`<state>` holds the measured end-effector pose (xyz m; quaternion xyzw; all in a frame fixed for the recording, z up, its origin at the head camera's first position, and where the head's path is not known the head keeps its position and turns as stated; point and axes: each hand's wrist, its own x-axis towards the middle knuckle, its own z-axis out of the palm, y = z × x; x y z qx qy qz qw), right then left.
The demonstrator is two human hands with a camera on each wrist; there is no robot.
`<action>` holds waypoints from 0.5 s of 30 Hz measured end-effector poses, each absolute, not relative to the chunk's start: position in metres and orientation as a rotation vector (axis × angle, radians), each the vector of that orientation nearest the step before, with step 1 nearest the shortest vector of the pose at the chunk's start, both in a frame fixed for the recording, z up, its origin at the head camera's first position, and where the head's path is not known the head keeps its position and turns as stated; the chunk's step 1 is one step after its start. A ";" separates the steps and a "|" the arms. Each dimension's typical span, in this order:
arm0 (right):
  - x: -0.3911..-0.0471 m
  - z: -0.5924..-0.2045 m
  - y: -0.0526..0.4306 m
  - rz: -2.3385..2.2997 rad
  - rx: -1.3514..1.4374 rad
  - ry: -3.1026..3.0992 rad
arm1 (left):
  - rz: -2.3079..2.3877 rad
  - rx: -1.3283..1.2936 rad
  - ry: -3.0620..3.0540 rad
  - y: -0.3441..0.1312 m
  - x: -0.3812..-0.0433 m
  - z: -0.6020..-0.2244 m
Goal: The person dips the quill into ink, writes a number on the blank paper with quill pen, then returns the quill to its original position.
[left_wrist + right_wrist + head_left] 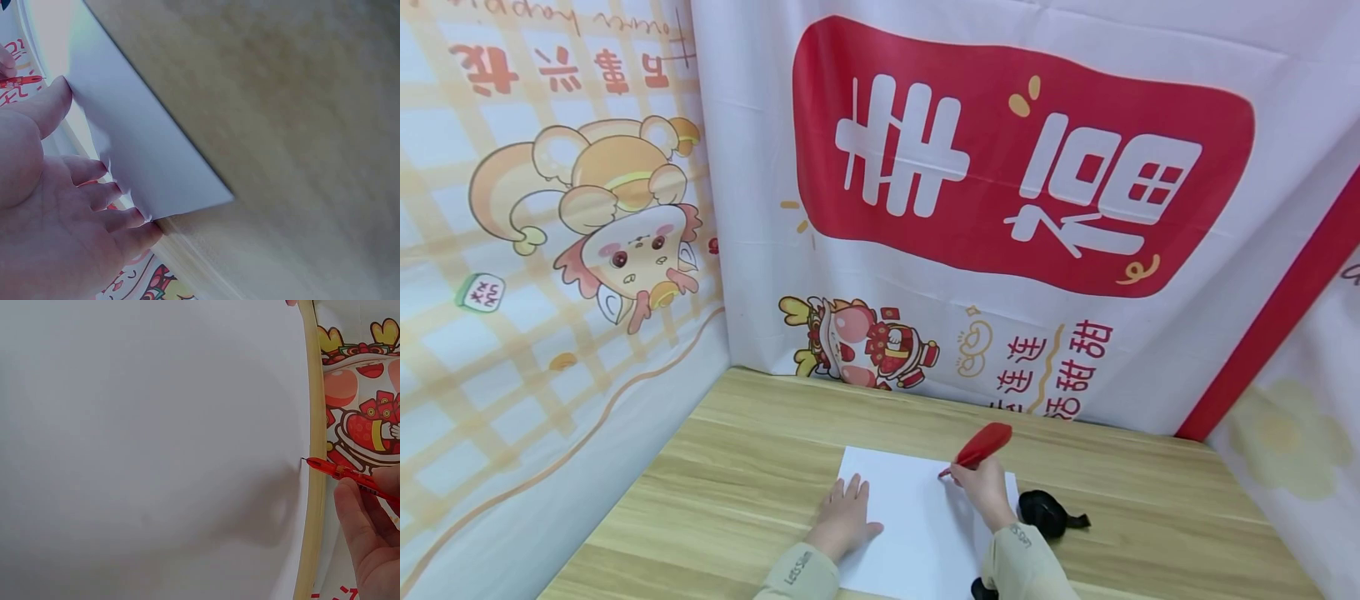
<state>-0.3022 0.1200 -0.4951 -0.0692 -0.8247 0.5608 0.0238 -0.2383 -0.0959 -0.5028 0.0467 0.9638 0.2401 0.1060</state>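
Observation:
A white sheet of paper (917, 521) lies on the wooden table. My left hand (844, 517) rests on its left part, fingers spread and straight. In the left wrist view the fingertips of that hand (75, 200) touch the paper (150, 137). My right hand (985, 492) pinches a red pen (981, 447) with a broad, feather-shaped top, over the upper right of the sheet. In the right wrist view the dark tip of the pen (337, 470) meets the paper near its far edge. No clear marks show on the paper.
A black rounded object (1047, 514) with a short tail lies right of the paper. Another black thing (983, 590) shows partly beside the right sleeve. Printed cloths (752, 208) hang along the back and sides of the wooden table (700, 492).

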 end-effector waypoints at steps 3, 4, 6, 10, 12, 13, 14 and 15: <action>-0.302 -0.495 0.120 1.746 -0.218 -2.548 | 0.708 0.143 2.845 -0.096 -0.239 -0.504; -0.302 -0.495 0.120 1.746 -0.210 -2.544 | 0.706 0.143 2.845 -0.096 -0.239 -0.505; -0.301 -0.494 0.120 1.741 -0.186 -2.543 | 0.697 0.144 2.844 -0.096 -0.240 -0.505; -0.299 -0.495 0.120 1.732 -0.164 -2.549 | 0.702 0.142 2.843 -0.096 -0.240 -0.504; -0.300 -0.495 0.120 1.733 -0.168 -2.555 | 0.706 0.141 2.845 -0.095 -0.239 -0.503; -0.300 -0.496 0.120 1.730 -0.171 -2.559 | 0.709 0.139 2.847 -0.095 -0.239 -0.503; -0.301 -0.496 0.120 1.726 -0.164 -2.562 | 0.709 0.137 2.846 -0.095 -0.239 -0.503; -0.301 -0.496 0.119 1.724 -0.166 -2.565 | 0.706 0.137 2.849 -0.095 -0.239 -0.503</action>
